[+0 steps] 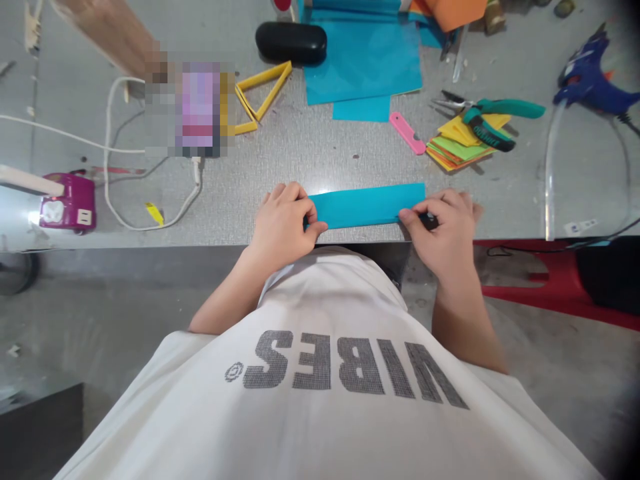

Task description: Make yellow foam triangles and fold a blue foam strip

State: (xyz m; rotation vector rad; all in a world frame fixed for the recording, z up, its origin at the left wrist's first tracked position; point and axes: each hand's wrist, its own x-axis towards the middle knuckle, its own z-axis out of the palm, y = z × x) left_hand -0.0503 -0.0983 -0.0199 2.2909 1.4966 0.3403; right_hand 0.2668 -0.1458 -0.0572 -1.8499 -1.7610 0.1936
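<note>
A blue paper strip [367, 205] lies lengthwise near the table's front edge, between my hands. My left hand [285, 223] is closed on its left end, the thumb and index finger pinching the lower edge. At the other end my right hand [445, 230] is closed too, with the thumb tip on the strip's lower right corner. Under the curled fingers of that hand a small black thing [429, 220] shows; its kind is hidden.
Behind the strip lie a pink folding cutter [407, 133], green-handled pliers [493, 117] on coloured paper [457, 152], and larger blue sheets [363, 63]. A blue glue gun [595, 80] is at right. Left are a charging phone [200, 110], yellow folded strips [270, 90] and a purple adapter [67, 203].
</note>
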